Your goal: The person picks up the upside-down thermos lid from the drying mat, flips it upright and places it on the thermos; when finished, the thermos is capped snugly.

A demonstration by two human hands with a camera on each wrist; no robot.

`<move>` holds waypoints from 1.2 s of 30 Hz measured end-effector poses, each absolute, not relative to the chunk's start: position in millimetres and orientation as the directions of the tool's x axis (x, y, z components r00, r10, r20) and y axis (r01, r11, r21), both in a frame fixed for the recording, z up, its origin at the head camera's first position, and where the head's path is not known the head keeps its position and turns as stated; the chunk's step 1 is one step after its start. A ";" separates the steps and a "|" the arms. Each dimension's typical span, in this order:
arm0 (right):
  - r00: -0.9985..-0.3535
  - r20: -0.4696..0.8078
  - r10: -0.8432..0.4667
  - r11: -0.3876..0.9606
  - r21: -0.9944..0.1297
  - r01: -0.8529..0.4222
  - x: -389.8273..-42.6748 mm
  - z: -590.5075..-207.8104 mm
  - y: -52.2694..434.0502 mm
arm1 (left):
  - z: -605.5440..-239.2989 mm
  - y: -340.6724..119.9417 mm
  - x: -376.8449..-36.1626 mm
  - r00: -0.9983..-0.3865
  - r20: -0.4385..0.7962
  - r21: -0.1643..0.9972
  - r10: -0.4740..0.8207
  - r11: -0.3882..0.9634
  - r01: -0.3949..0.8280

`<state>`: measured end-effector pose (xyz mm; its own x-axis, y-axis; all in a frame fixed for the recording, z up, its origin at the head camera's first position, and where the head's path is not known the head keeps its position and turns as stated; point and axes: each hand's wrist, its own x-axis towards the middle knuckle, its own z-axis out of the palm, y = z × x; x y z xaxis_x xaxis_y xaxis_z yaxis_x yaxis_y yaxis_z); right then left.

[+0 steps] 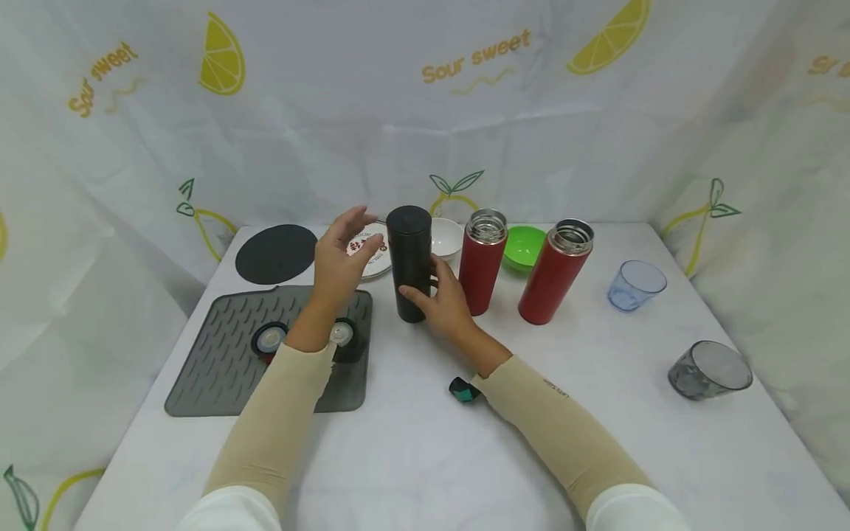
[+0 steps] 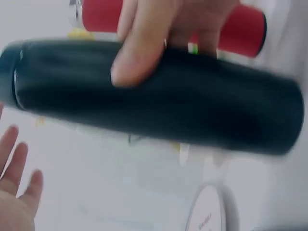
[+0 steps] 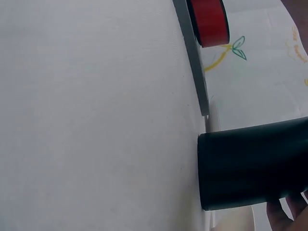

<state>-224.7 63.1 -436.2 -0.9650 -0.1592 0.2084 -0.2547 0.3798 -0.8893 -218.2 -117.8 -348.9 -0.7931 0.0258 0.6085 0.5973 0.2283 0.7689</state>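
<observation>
A black thermos (image 1: 408, 251) stands upright at the back middle of the table, its black cap on. My right hand (image 1: 446, 299) grips its lower body from the right, thumb across the front. Left of the cap, my left hand (image 1: 339, 262) is raised with fingers spread and nothing in it. In the left wrist view the thermos (image 2: 192, 103) lies across the picture, a seam showing below its cap. Its base (image 3: 240, 168) appears close to the table surface in the right wrist view. Two red thermoses, one upright (image 1: 479, 273) and one farther right (image 1: 553, 284), have bare metal mouths.
A grey ridged mat (image 1: 206, 369) at left bears two lids, partly behind my left arm. Behind are a black disc (image 1: 275, 254), patterned plate (image 1: 375, 264), white bowl (image 1: 448, 236) and green bowl (image 1: 524, 247). Blue (image 1: 631, 287) and grey glasses (image 1: 697, 376) stand right.
</observation>
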 end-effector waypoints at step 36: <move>-0.955 0.230 -0.188 0.373 -0.883 -0.286 -230.3 -437.3 69.1 | -351.9 -89.5 -236.4 -0.918 0.397 0.862 0.017 0.336 0.379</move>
